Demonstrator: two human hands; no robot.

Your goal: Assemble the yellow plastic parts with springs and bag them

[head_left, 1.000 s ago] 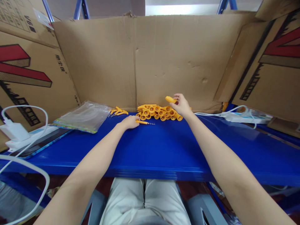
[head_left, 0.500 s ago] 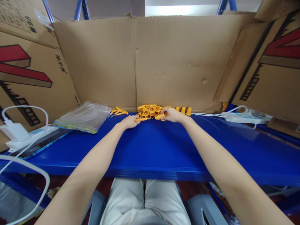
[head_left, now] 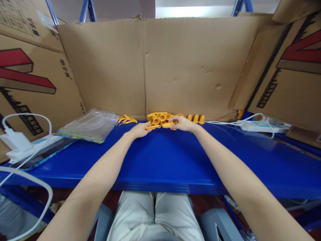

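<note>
My left hand (head_left: pixel 140 130) is closed on a slim yellow ridged rod (head_left: pixel 152 127) with a dark tip that points right. Opposite it, my right hand (head_left: pixel 182 123) pinches a yellow cup-ended piece (head_left: pixel 167 125), its narrow end toward the rod's tip. A small gap seems to lie between the two, though whether they touch is hard to tell. Just behind both hands is a pile of yellow cup-shaped pieces (head_left: pixel 163 117), several with open ends facing me. To the left lie several yellow rods (head_left: pixel 127 118) with thin dark ends. Right of my right hand, 3 yellow cups (head_left: pixel 196 118) stand upright.
A blue tabletop (head_left: pixel 160 154) spans the front. Clear plastic bags (head_left: pixel 91 124) lie at left, beside a phone (head_left: pixel 47 152) and a white charger (head_left: pixel 15 140) with cables. Cardboard (head_left: pixel 190 67) walls the back. A white power strip (head_left: pixel 263 126) sits at right.
The yellow piece in my right hand has moved left and now lies closer in line with the rod. My left hand has shifted slightly, and its rod has risen a little.
</note>
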